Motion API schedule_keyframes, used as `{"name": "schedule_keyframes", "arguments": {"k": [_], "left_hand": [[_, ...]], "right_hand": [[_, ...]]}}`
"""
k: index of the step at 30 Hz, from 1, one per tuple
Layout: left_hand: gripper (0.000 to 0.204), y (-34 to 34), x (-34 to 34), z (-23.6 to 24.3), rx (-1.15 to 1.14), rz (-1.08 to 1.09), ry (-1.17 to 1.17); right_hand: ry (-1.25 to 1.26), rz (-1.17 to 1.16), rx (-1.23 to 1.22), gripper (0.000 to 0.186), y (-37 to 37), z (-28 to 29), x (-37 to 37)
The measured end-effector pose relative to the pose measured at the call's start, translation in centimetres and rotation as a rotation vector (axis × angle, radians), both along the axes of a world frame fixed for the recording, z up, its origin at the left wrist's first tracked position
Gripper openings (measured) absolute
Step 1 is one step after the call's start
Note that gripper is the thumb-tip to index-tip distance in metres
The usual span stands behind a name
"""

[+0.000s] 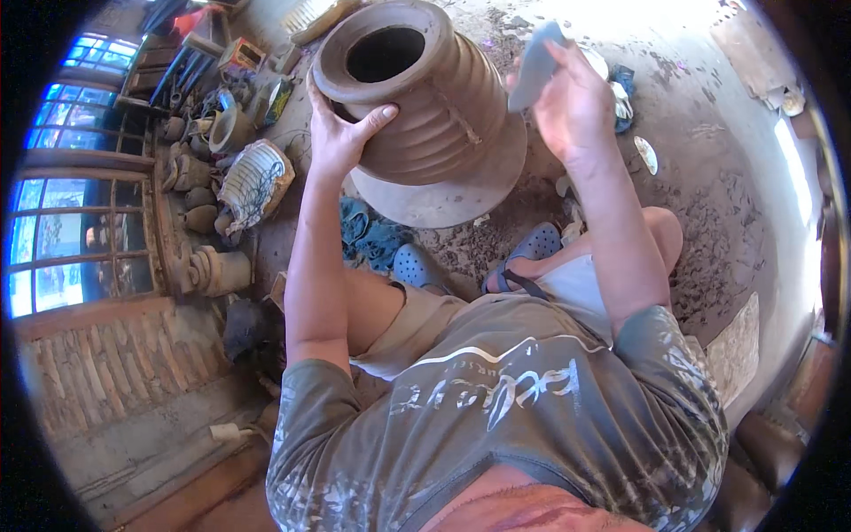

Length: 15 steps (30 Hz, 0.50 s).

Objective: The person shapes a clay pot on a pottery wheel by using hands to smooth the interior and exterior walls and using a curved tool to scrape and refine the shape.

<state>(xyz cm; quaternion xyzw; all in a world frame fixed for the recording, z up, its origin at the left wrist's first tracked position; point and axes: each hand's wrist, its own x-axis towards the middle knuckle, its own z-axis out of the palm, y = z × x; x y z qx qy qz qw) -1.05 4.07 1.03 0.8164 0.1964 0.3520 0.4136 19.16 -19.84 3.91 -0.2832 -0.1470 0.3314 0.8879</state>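
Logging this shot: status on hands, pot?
Left hand on pot, under rim. Right hand holds flat grey tool. Pot sits on round disc. Blue cloth by disc.

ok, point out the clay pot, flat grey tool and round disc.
Clay pot [430, 111]: head view, on its ridged side.
Flat grey tool [534, 73]: head view, on its broad face.
Round disc [439, 207]: head view, on its bare near part.

Left side: multi-pane windows [66, 232] in brown frames, bluish daylight behind the glass. Below them, reddish-brown brick wall section [124, 359], then a plainer greyish band [146, 430]. Floor [678, 182] is grey-brown, dark crumbs [722, 222] scattered thick on the right. Floor washes out bright up top. Narrow bright strip [793, 173] near right edge, source unclear.
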Motion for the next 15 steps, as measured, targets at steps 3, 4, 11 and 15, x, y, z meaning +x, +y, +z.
{"name": "schedule_keyframes", "arguments": {"k": [3,4,11,15], "left_hand": [[0.151,-0.5,0.0,-0.2,-0.012,0.016,-0.116],[0.153,-1.1,0.1,-0.5,-0.01,0.029,-0.171],[0.158,-3.8,2.3,0.7,0.173,0.258,-0.065],[0.154,-3.1,1.6,0.5,0.219,0.225,-0.016]], "right_hand": [[-0.085,0.074,-0.246,0.021,-3.0,-1.9,0.3],[-0.128,0.094,-0.341,0.021,-3.8,-2.5,0.1],[-0.005,0.172,-0.316,0.03,-4.3,-6.8,1.2],[-0.819,-0.35,-0.456,0.028,-1.3,-4.6,-2.6]]}}
